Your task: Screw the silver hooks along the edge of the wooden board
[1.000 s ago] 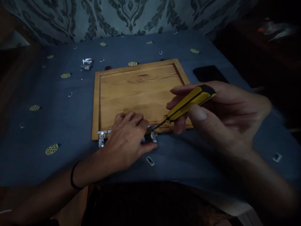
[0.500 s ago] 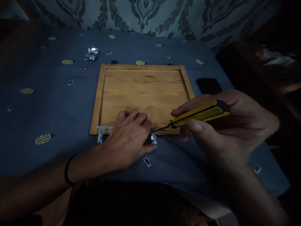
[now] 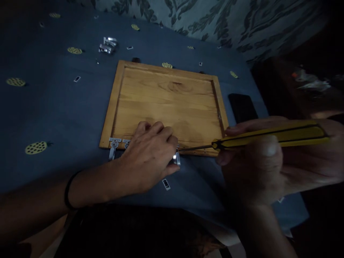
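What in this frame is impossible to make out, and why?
Head view, the screwdriver: tip hidden behind the left hand.
The metal bracket: middle lies under that hand, grip or mere press unclear.
The tag: print too small.
The right hand: blurred, dim.
The clutter far right: too dark.

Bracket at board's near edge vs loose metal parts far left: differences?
The bracket sits on the wooden board's near edge, screw head showing; the loose metal parts lie on the blue cloth, off the board. The left hand covers part of the bracket; nothing touches the loose metal parts. Both are shiny silver metal.
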The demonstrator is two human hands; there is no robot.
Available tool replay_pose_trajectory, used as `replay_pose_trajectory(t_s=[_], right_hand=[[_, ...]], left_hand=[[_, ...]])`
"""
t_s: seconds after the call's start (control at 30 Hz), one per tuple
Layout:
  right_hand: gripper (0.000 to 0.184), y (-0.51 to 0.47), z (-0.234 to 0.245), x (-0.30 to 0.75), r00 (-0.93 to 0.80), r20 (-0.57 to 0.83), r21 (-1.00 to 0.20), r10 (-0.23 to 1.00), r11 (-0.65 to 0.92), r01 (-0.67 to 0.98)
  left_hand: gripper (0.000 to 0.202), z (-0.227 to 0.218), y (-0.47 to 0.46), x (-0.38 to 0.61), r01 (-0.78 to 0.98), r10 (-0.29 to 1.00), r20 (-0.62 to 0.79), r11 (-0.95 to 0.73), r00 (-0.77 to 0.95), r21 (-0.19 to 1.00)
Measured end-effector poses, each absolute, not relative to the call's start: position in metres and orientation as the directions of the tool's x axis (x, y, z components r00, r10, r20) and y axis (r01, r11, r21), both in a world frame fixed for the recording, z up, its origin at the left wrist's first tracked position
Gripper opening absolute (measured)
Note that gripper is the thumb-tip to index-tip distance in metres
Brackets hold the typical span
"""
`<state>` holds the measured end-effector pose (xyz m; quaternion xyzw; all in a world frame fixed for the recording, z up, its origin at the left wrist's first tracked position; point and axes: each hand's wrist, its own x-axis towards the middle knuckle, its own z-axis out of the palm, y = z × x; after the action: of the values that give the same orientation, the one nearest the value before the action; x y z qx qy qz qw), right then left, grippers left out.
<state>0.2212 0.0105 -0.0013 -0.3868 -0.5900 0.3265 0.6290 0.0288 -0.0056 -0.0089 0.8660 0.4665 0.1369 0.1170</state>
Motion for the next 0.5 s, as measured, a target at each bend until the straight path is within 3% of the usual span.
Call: replay_pose_trajectory(t_s=[0.1, 0.33, 0.5], right_hand=[[0.016, 0.0117, 0.0045, 0.2125, 0.165, 0.598, -0.800, 0.784, 0.595, 0.075], [0.014, 0.0149, 0.0010, 0.2142, 0.087, 0.601, -0.799, 0.795, 0.600, 0.037], [0.016, 0.0142, -0.0005, 0.2140, 0.095, 0.586, -0.810, 0.805, 0.585, 0.042]], left_hand=[[0.030, -0.0083, -0.0052, 0.0303, 0.783, 0.844, 0.120, -0.531, 0.523, 0.324], [0.035, -0.0032, -0.0028, 0.0323, 0.794, 0.848, 0.035, -0.510, 0.530, 0.330], [0.034, -0.0047, -0.0031, 0.0313, 0.790, 0.847, 0.056, -0.515, 0.529, 0.334]])
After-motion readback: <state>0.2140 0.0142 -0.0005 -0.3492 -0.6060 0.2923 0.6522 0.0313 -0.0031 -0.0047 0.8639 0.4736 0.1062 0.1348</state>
